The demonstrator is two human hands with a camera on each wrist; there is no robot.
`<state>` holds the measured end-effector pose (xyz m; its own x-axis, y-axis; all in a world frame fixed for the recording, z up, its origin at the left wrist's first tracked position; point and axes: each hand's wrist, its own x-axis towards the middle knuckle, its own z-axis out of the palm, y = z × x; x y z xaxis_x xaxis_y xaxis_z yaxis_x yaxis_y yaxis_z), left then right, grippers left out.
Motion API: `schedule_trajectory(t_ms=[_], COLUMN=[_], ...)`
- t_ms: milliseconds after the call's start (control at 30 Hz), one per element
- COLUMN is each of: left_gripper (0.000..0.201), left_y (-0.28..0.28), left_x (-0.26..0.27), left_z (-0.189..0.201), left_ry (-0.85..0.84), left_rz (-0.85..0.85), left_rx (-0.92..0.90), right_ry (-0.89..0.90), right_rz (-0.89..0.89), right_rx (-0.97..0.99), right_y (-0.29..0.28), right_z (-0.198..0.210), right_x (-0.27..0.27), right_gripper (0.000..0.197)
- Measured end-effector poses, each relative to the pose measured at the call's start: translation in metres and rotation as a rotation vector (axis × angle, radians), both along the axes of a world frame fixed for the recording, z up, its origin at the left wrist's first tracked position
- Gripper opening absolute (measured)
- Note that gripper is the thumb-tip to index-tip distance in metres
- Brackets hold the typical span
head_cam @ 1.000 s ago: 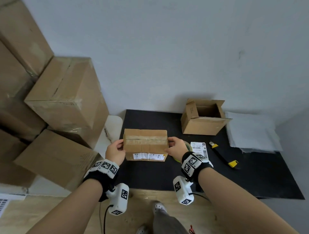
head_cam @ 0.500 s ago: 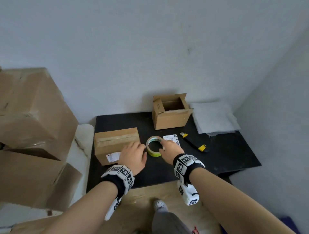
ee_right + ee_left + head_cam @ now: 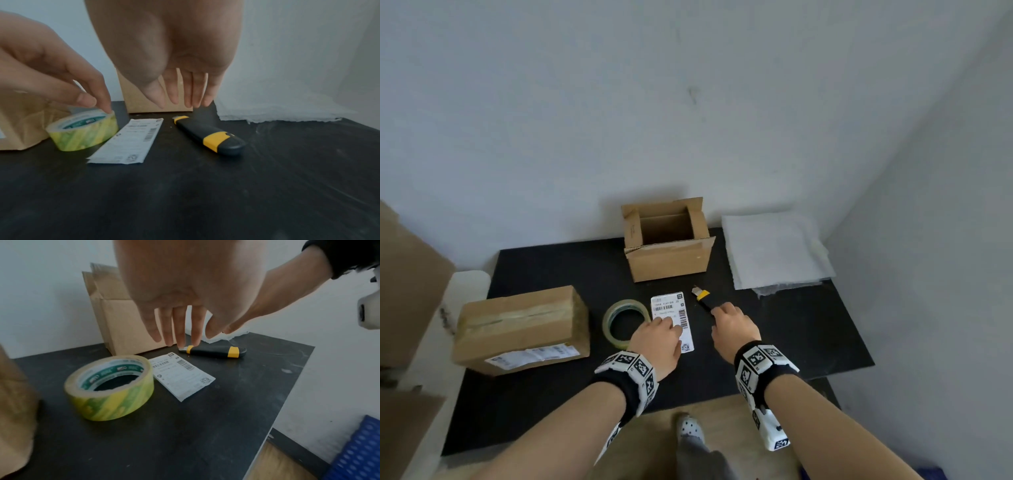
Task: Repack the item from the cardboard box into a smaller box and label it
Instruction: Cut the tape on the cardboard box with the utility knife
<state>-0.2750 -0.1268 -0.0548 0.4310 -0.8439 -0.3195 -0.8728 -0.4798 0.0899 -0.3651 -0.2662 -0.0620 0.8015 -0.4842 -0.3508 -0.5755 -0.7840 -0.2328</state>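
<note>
A sealed cardboard box (image 3: pixel 520 329) with tape along its top and a label on its front lies at the left of the black mat (image 3: pixel 791 329). A smaller open box (image 3: pixel 667 246) stands empty at the back. Between them lie a yellow-green tape roll (image 3: pixel 625 323), a loose white shipping label (image 3: pixel 671 310) and a black and yellow utility knife (image 3: pixel 702 297). My left hand (image 3: pixel 667 325) hovers with straight fingers over the label's near end, one fingertip (image 3: pixel 106 108) at the tape roll's rim. My right hand (image 3: pixel 722 311) hangs open just above the knife (image 3: pixel 209 135) and holds nothing.
White foam sheets (image 3: pixel 774 250) are stacked at the back right of the mat, by the wall. Large cardboard boxes (image 3: pixel 407 284) stand off the mat's left side. The mat's near edge meets a wooden floor, where a shoe (image 3: pixel 690 428) shows.
Both hands let go of the sealed box, which now rests at the mat's left. The left hand moved right to the label, and the right hand moved from the tape roll to the knife.
</note>
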Motion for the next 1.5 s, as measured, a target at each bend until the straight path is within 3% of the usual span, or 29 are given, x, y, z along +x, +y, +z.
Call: schedule_trajectory(t_ms=[200,533,767,933,1167,1400,1500], left_gripper=[0.029,0.03,0.027,0.027,0.028,0.033,0.035], left_y=[-0.02,-0.008,0.0,0.02,0.069,0.142,0.174], left_x=[-0.008,-0.007,-0.001,0.007,0.036,0.059,0.067], left_z=[-0.022,-0.033,-0.028,-0.011,0.02,0.048,0.051], left_ry=[0.075,0.134,0.125,0.059,0.026,-0.039,-0.054], left_rz=[0.06,0.112,0.141,0.118,0.187,0.263,0.33], left_rx=[0.108,0.126,0.088,0.011,-0.147,-0.202,-0.22], right_ry=[-0.012,0.125,0.187,0.115,-0.042,-0.121,-0.138], right_rz=[0.094,0.135,0.009,0.019,0.0,0.074,0.138], right_rx=[0.049,0.055,0.202,0.319,0.384,0.366,0.35], right_y=[-0.034,-0.048,-0.045,-0.023,0.031,0.092,0.121], right_z=[-0.026,-0.045,-0.022,0.006,0.059,0.086,0.095], right_x=[0.001,0.017,0.021,0.022,0.048,0.088,0.105], right_gripper=[0.055,0.076,0.057,0.052,0.012,0.03,0.022])
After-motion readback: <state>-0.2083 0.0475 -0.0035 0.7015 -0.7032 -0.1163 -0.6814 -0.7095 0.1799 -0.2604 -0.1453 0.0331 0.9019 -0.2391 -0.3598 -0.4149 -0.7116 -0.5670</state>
